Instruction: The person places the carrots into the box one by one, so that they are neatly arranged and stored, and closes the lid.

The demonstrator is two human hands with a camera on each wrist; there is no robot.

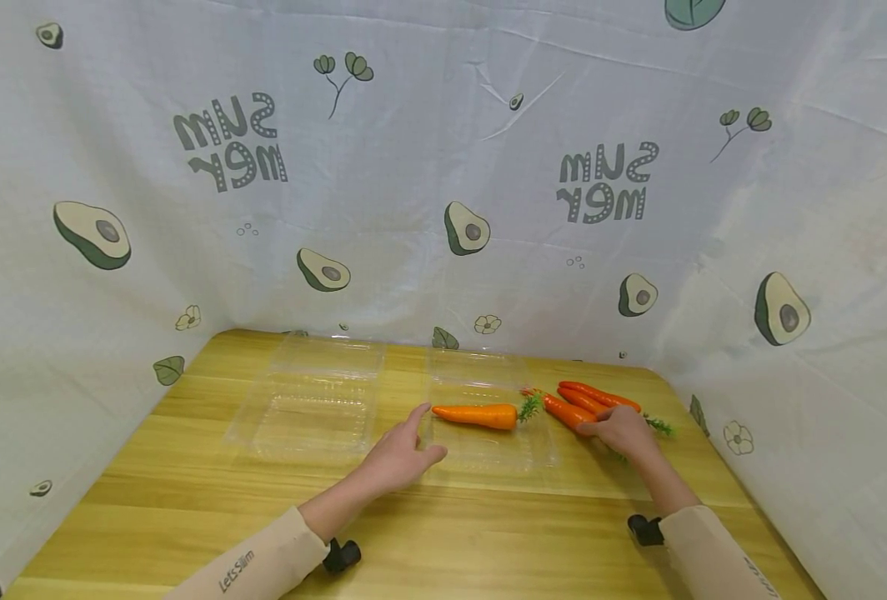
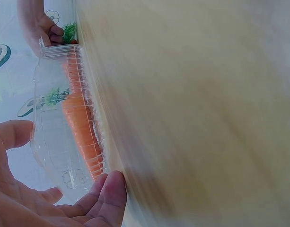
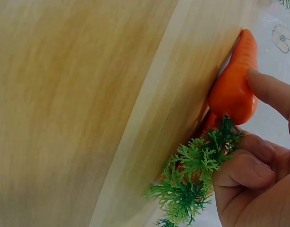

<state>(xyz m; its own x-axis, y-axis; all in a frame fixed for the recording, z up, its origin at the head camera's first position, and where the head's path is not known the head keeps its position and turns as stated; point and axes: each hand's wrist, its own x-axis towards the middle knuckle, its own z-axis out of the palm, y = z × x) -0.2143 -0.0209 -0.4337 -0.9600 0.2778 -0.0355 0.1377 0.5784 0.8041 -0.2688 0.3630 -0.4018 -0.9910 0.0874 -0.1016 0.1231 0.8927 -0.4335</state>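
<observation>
Head view bright, light diffuse; faint glints on clear containers (image 1: 312, 423). Left wrist view: counter (image 2: 201, 113) blurred, hazy upper right.

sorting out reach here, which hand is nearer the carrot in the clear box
Left. The left hand has its index fingertip close to the tip of the boxed carrot; the right hand is farther off, past the leafy end, gripping another carrot.
</observation>
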